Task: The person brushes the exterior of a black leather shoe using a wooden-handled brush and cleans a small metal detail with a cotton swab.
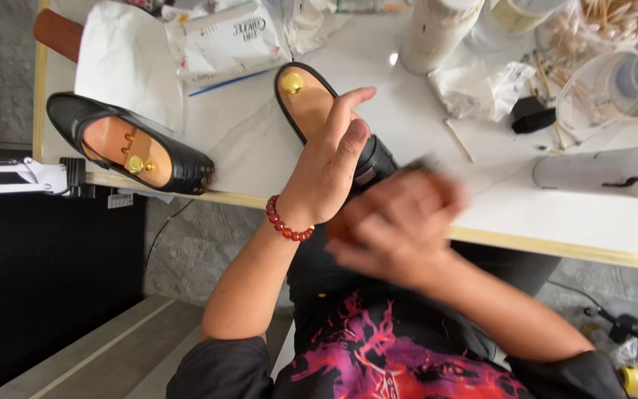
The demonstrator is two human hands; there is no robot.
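Observation:
My left hand (330, 166) grips a black shoe (311, 100) with a tan insole and a gold stud at the heel, holding it tilted above the table edge. My right hand (400, 229) is blurred with motion against the toe of that shoe; it seems to hold something dark and reddish, which I cannot make out. A red bead bracelet (286, 222) circles my left wrist. The shoe's toe is hidden behind both hands.
A second black shoe (127, 144) lies on the white table (260, 140) at the left edge. White paper and a packet (223, 37), bottles (437, 29), a container of cotton swabs (614, 22), a grey spray can (599, 171) and crumpled tissue (474, 89) crowd the back and right.

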